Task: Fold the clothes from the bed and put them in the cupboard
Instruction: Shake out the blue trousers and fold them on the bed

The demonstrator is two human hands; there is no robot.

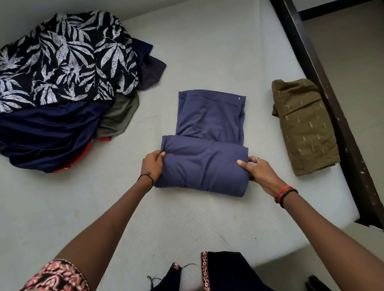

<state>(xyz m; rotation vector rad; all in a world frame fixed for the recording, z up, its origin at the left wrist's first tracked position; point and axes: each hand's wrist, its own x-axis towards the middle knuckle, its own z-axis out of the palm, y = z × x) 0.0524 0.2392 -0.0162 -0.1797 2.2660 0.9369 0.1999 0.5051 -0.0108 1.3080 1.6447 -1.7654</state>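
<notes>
Folding the slate-blue garment (pixel 209 118) is the step in hand, and it looks close to done; it lies in the middle of the bed's mattress (pixel 202 52), its near part doubled into a thick band, while a flatter panel with a stitched hem stretches away toward the far side. The left hand (pixel 152 165) pinches the band's left end, its fingers (pixel 160 153) curled round the edge; the right hand (pixel 261 173) grips the right end, thumb pressed on top and the other fingers tucked at the side of the cloth. To finish well, both ends should probably rise together and travel level over the far panel, so that the band's leading edge meets the hem squarely; the cloth looks soft and stretchy, so the middle may sag or slide unless the ends are held taut. The band stands wider than the panel on the left, so that overhang likely wants tucking in first; a flat palm over the top afterwards would press out trapped air. The folded olive garment (pixel 307 131), lying to the right just beside the dark bed frame (pixel 320 89), gives a fair size to match; the unfolded heap at far left, leaf-print cloth (pixel 53 62) over a navy garment (pixel 45 136), is well apart and no hindrance. No cupboard is in view.
</notes>
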